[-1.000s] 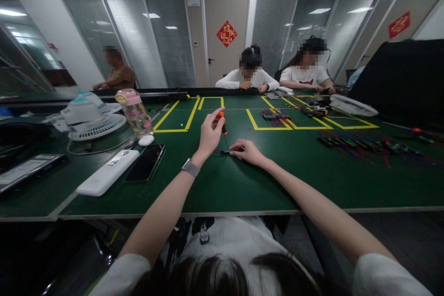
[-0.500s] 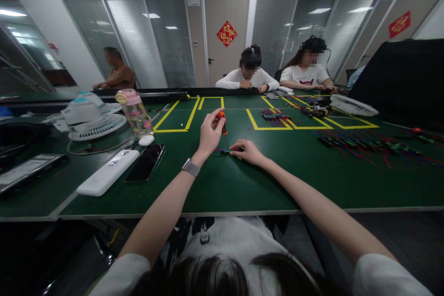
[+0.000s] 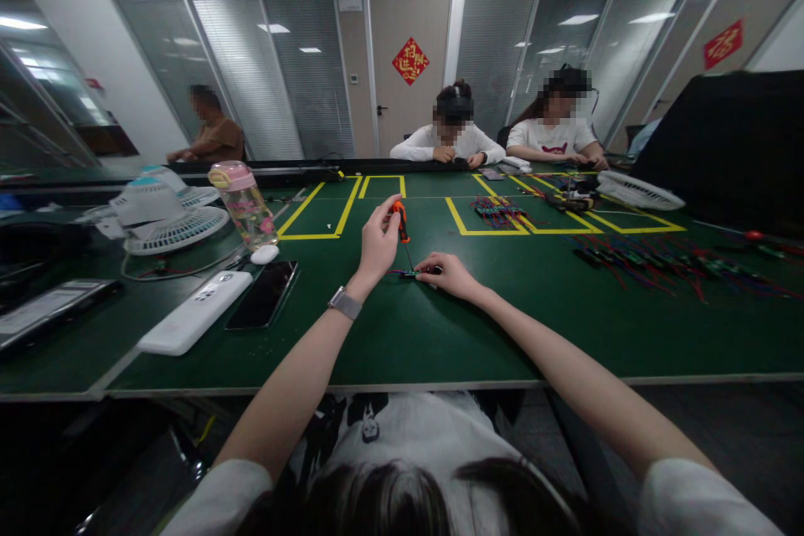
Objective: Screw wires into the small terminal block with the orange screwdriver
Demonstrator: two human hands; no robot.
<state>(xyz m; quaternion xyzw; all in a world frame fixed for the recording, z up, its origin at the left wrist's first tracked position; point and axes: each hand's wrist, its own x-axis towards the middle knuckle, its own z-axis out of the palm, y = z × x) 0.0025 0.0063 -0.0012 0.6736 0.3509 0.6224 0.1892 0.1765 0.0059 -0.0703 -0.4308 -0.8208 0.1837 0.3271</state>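
Observation:
My left hand [image 3: 379, 243] is closed around the orange and black handle of a screwdriver [image 3: 403, 228]. The screwdriver leans a little to the left, and its thin shaft runs down to a small green circuit board [image 3: 408, 274] on the table. My right hand [image 3: 450, 275] pinches the board's right end between thumb and fingers, resting low against the tabletop. Thin coloured wires stick out at the board's left side. Exactly where the tip meets the board is too small to make out.
Left of my hands lie a black phone [image 3: 262, 295], a white phone-shaped device [image 3: 196, 311], a bottle [image 3: 244, 205] and a fan [image 3: 172, 222]. Wired boards lie in a pile [image 3: 501, 213] and a row [image 3: 666, 261] to the right. Several people sit beyond the green table [image 3: 502, 352].
The screwdriver's handle has tipped slightly further left, and my left hand has moved a little left with it. My right hand and the circuit board have stayed in place.

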